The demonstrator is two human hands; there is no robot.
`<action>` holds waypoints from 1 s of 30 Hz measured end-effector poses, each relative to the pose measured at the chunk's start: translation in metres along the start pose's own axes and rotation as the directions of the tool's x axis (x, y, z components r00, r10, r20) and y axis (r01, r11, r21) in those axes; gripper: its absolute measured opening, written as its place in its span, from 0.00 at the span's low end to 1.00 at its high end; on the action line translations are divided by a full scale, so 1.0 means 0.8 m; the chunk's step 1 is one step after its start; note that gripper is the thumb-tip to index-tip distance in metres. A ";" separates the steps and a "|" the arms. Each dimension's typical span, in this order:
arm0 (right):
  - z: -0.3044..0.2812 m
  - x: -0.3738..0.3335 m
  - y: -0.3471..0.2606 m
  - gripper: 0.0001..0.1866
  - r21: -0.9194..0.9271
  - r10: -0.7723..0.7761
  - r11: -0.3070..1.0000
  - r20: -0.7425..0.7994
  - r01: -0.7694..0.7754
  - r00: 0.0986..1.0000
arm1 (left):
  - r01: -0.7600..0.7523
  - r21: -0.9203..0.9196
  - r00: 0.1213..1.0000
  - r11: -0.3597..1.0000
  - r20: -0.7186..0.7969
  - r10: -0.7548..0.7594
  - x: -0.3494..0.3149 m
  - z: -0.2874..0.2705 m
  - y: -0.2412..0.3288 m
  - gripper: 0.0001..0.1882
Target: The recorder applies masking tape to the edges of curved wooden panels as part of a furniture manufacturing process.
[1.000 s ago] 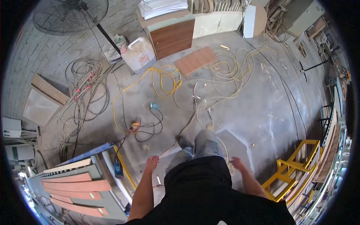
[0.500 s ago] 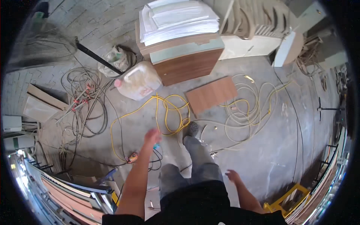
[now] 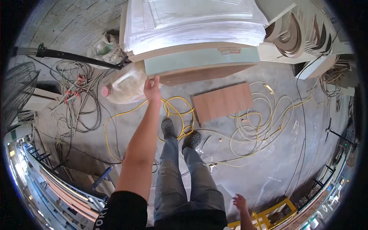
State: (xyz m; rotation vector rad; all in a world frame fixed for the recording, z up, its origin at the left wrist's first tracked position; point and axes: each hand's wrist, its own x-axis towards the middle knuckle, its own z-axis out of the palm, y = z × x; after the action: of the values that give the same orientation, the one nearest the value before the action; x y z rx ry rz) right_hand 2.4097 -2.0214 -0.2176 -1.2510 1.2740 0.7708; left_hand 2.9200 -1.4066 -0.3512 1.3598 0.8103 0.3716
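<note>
My left hand [image 3: 152, 90] reaches forward to the near left corner of a light green panel [image 3: 199, 57], which lies in a stack of boards. Its fingers are closed at the panel's edge, and the fingertips are partly hidden there. Large white sheets [image 3: 199, 34] are piled on top of this stack, above a brown wooden panel [image 3: 203, 74]. Low on the right, my right hand [image 3: 240, 201] hangs in the air with its fingers loosely curled and apart. Nothing shows in it.
A dirty white jug [image 3: 128, 86] with a pink cap stands left of the stack. Yellow hose [image 3: 174, 100], pale hose coils [image 3: 264, 126] and tangled cables [image 3: 82, 90] cover parts of the floor. A brown board [image 3: 222, 102] lies right of my feet; a yellow frame [image 3: 274, 214] stands behind right.
I have stepped toward the stack, and both feet now show. My left hand has moved from above the floor up to the green panel's corner. The right hand stays low and apart.
</note>
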 end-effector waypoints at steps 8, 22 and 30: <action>0.196 0.049 -0.074 0.22 -0.730 -0.325 0.461 0.390 0.504 0.862 | -0.064 0.085 0.996 0.994 -0.057 0.069 -0.082 -0.060 -0.008 0.19; 0.661 0.134 -0.425 0.20 -0.264 -0.631 -0.647 0.712 0.715 -0.309 | -0.123 0.133 0.728 0.983 0.685 -0.002 -0.096 -0.155 -0.047 0.16; 0.627 0.173 -0.383 0.13 -0.240 -0.672 -0.694 0.553 0.679 -0.492 | -0.484 0.341 0.589 0.806 0.808 0.013 -0.043 -0.079 -0.118 0.04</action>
State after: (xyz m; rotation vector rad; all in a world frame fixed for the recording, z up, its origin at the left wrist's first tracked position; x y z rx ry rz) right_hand 2.8579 -1.6396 -0.3506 -2.2228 -0.9237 -0.4792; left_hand 2.8327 -1.4040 -0.4312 1.9632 -0.0740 -0.2810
